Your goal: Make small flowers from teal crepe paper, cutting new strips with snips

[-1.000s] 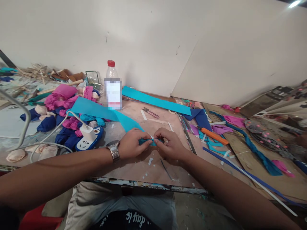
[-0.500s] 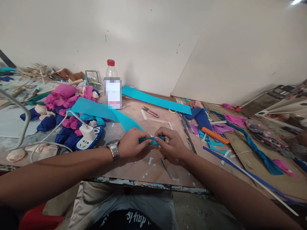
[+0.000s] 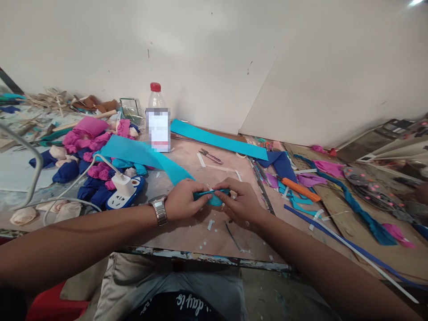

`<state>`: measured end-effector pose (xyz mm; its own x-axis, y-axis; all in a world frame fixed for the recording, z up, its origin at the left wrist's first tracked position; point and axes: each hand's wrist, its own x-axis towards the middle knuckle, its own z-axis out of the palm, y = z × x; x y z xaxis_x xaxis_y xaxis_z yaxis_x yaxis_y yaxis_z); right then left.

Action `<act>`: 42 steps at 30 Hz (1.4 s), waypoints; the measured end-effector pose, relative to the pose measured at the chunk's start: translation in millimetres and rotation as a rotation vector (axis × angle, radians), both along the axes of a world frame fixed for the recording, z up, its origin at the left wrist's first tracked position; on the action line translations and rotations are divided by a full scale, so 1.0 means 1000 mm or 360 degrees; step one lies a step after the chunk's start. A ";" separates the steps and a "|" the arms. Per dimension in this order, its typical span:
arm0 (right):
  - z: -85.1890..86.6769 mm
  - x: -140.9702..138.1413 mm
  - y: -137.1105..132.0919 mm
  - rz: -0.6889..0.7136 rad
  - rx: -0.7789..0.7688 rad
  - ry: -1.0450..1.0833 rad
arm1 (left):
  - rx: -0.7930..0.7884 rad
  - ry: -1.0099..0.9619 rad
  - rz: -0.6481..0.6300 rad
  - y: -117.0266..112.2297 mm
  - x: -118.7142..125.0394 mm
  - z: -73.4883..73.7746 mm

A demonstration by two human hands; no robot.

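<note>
A long turquoise ribbon (image 3: 133, 150) runs from the pile at the left down to my two hands, with its near end folded between my fingers. My left hand (image 3: 183, 198), below a metal wristwatch, is closed and pinches that folded end. Opposite it, my right hand (image 3: 239, 199) pinches the same piece between thumb and fingers, the two thumbs nearly touching. Part of the fold is hidden behind the fingers. Small thread snips (image 3: 211, 156) lie on the table beyond my hands.
At the left, a blue power strip (image 3: 124, 196) with a white charger sits by bunched fabric flowers (image 3: 90, 142). A bottle (image 3: 155, 96) stands behind a phone (image 3: 158, 130). Another turquoise strip (image 3: 217, 139) lies near the wall. An orange utility knife (image 3: 300, 189) rests at right.
My thumbs have come slightly closer together on the folded ribbon, and my right hand has shifted a little left. The ribbon stretch beside my left hand has moved slightly.
</note>
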<state>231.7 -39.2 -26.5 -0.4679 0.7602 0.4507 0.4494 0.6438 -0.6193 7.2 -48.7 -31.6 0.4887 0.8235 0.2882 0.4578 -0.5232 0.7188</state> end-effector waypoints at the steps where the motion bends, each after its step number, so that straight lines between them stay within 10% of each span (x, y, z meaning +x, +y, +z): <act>1: 0.000 0.000 0.000 0.0012 0.0003 0.0007 | -0.0025 -0.0014 -0.0016 0.000 0.000 0.000; 22: 0.003 0.002 0.005 0.0304 0.0386 -0.0031 | -0.0343 -0.0293 -0.0010 -0.001 0.000 -0.002; 42: 0.003 0.003 0.004 0.0175 0.0425 -0.0143 | -0.0040 -0.0086 0.0048 -0.003 -0.001 0.003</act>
<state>234.5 -34.9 -23.8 -0.5878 0.5628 0.5811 0.4133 0.8264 -0.3824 5.7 -51.4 -28.6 0.4476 0.8450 0.2925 0.4334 -0.4911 0.7557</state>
